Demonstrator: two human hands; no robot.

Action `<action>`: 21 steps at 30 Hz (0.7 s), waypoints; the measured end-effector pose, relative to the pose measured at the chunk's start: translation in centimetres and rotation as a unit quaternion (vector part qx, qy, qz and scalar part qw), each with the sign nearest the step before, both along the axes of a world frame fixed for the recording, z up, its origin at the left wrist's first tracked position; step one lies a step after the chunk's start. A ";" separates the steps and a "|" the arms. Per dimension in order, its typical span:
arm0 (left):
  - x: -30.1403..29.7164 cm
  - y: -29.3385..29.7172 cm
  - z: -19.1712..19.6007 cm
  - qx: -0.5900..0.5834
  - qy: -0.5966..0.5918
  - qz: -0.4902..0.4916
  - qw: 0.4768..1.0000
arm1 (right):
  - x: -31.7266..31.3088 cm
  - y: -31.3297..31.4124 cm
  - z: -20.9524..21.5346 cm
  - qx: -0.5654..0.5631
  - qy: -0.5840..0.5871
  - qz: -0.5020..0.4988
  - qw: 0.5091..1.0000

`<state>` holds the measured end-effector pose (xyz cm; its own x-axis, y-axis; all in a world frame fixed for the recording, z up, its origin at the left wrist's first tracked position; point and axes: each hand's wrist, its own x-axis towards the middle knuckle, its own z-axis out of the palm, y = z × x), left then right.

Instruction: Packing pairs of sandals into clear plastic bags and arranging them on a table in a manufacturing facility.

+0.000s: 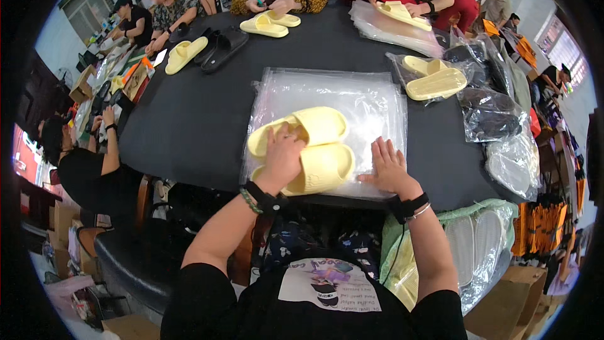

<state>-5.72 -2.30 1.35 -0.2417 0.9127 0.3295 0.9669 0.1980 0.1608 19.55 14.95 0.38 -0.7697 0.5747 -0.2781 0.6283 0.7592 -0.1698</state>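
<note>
At frame centre, my left hand (282, 157) presses down on 2 yellow slippers (308, 148) lying unbagged atop the plastic bags (371, 97); my right hand (389, 167) lies spread flat on the stack. I judge bagging hasn't begun.

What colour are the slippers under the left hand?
Pale yellow slippers, clearest in the head view.

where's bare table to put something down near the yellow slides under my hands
Widest bare patch: black tabletop left of the clear plastic bag stack, before the black slide sandals. The left hand presses the pale yellow foam slides; the right hand rests on bags. The right side is crowded with bagged slides.
</note>
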 end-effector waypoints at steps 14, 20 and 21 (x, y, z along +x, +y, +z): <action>-13.9 -4.9 6.2 0.009 0.103 0.124 0.987 | 0.0 -0.2 0.1 -0.004 0.010 -0.002 1.000; -4.1 6.4 10.3 0.113 0.042 -0.104 0.987 | 0.4 -0.2 0.0 0.009 0.014 0.000 1.000; -2.4 8.3 9.8 0.080 0.025 -0.122 0.989 | 0.4 -0.2 0.0 0.013 0.014 0.002 1.000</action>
